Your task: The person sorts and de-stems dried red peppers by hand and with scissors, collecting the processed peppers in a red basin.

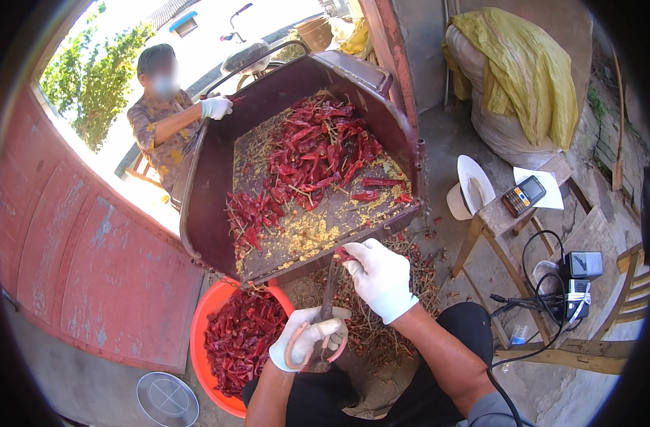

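Note:
My left hand [296,343], in a white glove, is closed around scissors [328,293] with pink-wrapped handles, their dark blades pointing away from me. Just to the right and above, my gloved right hand [380,279] pinches a small piece of dried red chili [343,254] beside the blade tips. In front of both hands is a dark red metal cart bed [210,188], its floor strewn with yellow seeds and a heap of dried red chilies [311,149]. Below its near left corner an orange tub [197,324] holds many red chili pieces [243,334].
A co-worker [161,117] sits across at the left, one gloved hand at the cart's edge. Stems and debris [382,313] litter the floor under my hands. To the right stand a wooden stool [492,220] with a handheld device [524,196], a white hat [471,188] and cabled black boxes [581,267].

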{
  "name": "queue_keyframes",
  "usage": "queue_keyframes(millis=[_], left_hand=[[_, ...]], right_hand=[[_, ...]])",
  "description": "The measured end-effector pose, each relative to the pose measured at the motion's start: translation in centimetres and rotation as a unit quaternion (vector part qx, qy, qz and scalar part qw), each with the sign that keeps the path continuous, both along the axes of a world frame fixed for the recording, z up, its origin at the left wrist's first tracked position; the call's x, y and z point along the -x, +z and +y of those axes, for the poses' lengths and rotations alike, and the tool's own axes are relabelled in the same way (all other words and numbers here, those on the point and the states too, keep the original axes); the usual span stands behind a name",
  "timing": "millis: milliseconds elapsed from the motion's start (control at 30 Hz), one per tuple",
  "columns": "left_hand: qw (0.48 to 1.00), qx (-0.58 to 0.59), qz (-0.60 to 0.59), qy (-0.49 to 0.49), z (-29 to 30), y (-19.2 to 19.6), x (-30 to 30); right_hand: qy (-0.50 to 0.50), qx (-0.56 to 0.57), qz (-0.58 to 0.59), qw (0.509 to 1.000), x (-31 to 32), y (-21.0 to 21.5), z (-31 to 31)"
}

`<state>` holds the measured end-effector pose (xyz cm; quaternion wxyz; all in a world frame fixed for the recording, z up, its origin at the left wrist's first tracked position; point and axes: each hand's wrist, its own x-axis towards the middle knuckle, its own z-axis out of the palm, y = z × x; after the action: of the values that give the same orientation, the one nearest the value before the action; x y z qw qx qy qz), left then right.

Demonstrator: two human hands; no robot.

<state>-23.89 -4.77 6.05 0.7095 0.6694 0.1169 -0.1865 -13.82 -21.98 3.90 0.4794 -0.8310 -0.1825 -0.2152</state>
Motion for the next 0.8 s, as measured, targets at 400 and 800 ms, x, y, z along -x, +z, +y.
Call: queue_keyframes(millis=[400, 800], left_hand=[[0.965, -0.248, -0.088, 0.013, -0.7, -0.7, -0.3], [0.988, -0.073, -0.131, -0.023, -0.7, -1.6, -0.1]], right_hand=[[0.031, -0.086, 0.016, 0.996, 0.3, -1.1, 1.4], [0.309, -0.509, 0.536, 0.599, -0.1, 1.1, -0.8]])
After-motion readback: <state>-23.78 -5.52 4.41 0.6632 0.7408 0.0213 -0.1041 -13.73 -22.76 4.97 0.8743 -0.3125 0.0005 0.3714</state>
